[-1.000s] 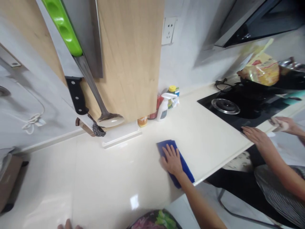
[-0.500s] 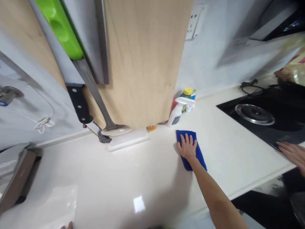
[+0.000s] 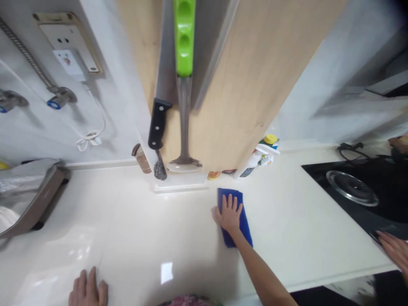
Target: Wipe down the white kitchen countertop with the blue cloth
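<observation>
My right hand lies flat with fingers spread on a blue cloth, pressing it onto the cream countertop just in front of the wooden cutting board. My left hand rests flat on the countertop at the near left edge, fingers stretched out, holding nothing. Only its fingers and knuckles show at the bottom of the view.
A wooden cutting board hangs at the back with a black-handled knife and a green-handled ladle. Spray bottle and a yellow-capped bottle stand beside it. A black gas hob is at right, with another person's hand near it. A sink lies at left.
My right hand slid the blue cloth leftward along the counter's back. My left hand has come further into view at the bottom left. The view swung left toward the sink.
</observation>
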A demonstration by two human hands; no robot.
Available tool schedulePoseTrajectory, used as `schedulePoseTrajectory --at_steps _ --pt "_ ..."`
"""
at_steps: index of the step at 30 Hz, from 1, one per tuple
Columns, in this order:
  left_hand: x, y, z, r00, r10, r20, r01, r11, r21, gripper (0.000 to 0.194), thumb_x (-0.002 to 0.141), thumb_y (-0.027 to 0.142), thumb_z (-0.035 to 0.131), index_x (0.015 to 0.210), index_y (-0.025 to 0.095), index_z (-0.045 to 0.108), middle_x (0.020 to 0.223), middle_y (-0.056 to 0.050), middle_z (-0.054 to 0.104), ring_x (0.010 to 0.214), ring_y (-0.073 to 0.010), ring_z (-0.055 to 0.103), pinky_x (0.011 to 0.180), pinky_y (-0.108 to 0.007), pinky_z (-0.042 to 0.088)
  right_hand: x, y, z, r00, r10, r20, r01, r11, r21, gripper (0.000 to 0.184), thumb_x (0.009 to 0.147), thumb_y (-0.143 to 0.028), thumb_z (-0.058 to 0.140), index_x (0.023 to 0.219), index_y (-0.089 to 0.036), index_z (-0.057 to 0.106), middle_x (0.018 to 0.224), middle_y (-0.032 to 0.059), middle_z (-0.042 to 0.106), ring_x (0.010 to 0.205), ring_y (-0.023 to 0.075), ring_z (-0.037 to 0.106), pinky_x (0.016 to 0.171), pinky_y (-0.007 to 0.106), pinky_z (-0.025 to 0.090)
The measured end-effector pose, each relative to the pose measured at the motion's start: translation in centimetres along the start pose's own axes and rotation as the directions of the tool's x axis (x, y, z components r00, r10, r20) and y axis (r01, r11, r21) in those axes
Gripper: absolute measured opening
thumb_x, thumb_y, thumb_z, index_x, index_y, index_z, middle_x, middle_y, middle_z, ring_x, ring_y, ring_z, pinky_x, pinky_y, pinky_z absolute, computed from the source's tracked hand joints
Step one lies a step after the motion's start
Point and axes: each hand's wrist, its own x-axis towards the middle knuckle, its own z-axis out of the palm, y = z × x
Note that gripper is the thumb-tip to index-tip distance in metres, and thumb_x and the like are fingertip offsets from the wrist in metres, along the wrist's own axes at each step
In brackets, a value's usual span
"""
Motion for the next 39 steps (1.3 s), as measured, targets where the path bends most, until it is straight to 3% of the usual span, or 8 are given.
schedulePoseTrajectory --at_steps 4,7,11,16,22,27,35,39 --pt "-0.3 0.4 0.0 0.999 -0.042 0.02 0.041 0.999 0.029 0.067 0.095 0.034 0.035 0.157 0.01 0.028 0.16 -0.028 0.029 0.15 -0.0461 0.02 0.111 -0.07 0.033 -3.4 -7.3 -1.6 0.993 -0.11 0.042 0.107 0.992 0.071 0.073 0.094 -0.048 0.039 0.156 -0.01 0.029 0.164 0.0226 0.021 0.151 0.0451 0.014 0.118 0.069 0.009" --pt "-0.7 0.5 0.2 0.998 -0.061 0.002 0.061 0.998 0.032 0.063 0.097 0.034 0.034 0.156 0.011 0.03 0.16 -0.026 0.03 0.151 -0.0435 0.02 0.114 -0.067 0.031 -5.3 -12.5 -2.9 0.978 -0.199 0.061 0.189 0.972 0.141 0.076 0.094 -0.052 0.04 0.157 -0.011 0.027 0.164 0.023 0.019 0.151 0.0458 0.014 0.118 0.069 0.005" --pt "-1.3 0.6 0.2 0.994 -0.104 -0.015 0.104 0.994 0.038 0.061 0.098 0.031 0.036 0.156 0.013 0.032 0.16 -0.023 0.032 0.152 -0.0394 0.021 0.117 -0.063 0.028 -8.0 -17.3 -4.6 0.883 -0.464 0.07 0.434 0.864 0.257 0.079 0.094 -0.058 0.041 0.157 -0.014 0.024 0.166 0.0211 0.015 0.152 0.0454 0.011 0.119 0.068 0.005" --pt "-1.9 0.1 0.6 0.995 -0.096 -0.028 0.097 0.995 0.032 0.06 0.097 0.031 0.038 0.153 0.011 0.037 0.158 -0.024 0.036 0.152 -0.0393 0.022 0.117 -0.062 0.029 -11.5 -17.3 -5.3 0.731 -0.682 0.005 0.645 0.694 0.32 0.077 0.096 -0.059 0.038 0.159 -0.018 0.021 0.167 0.0158 0.012 0.153 0.0415 0.01 0.122 0.065 0.01" --pt "-2.4 -0.1 1.2 0.99 -0.119 -0.072 0.119 0.993 -0.003 0.057 0.096 0.03 0.041 0.15 0.011 0.043 0.159 -0.022 0.035 0.151 -0.0389 0.023 0.118 -0.062 0.029 -11.7 -14.3 -5.1 0.564 -0.826 0.001 0.783 0.535 0.317 0.075 0.096 -0.054 0.041 0.159 -0.021 0.016 0.168 0.0113 0.011 0.154 0.0399 0.009 0.122 0.065 0.015" --pt "-2.7 0.2 1.2 0.988 -0.145 -0.061 0.144 0.989 -0.024 0.055 0.096 0.03 0.04 0.147 0.009 0.047 0.16 -0.022 0.035 0.152 -0.0371 0.023 0.12 -0.06 0.027 -11.3 -16.3 -5.1 0.585 -0.808 0.067 0.761 0.576 0.3 0.077 0.096 -0.056 0.04 0.159 -0.021 0.015 0.168 0.0121 0.012 0.154 0.0422 0.004 0.121 0.069 0.011" --pt "-2.8 0.6 0.8 0.991 -0.118 -0.069 0.119 0.993 0.012 0.056 0.097 0.028 0.041 0.15 0.008 0.041 0.16 -0.023 0.034 0.153 -0.0356 0.018 0.121 -0.059 0.026 -10.3 -25.9 -6.1 0.634 -0.766 0.107 0.707 0.631 0.319 0.076 0.098 -0.06 0.033 0.159 -0.018 0.019 0.168 0.0144 0.008 0.154 0.0411 0.001 0.122 0.068 0.006" --pt "-2.9 0.5 0.7 0.993 -0.097 -0.066 0.101 0.994 0.052 0.064 0.097 0.026 0.041 0.158 0.013 0.027 0.163 -0.021 0.029 0.153 -0.0353 0.019 0.121 -0.058 0.027 -8.2 -30.3 -6.3 0.621 -0.779 0.088 0.71 0.606 0.358 0.073 0.098 -0.06 0.03 0.158 -0.018 0.024 0.168 0.0145 0.01 0.154 0.0393 0.003 0.122 0.065 0.006"
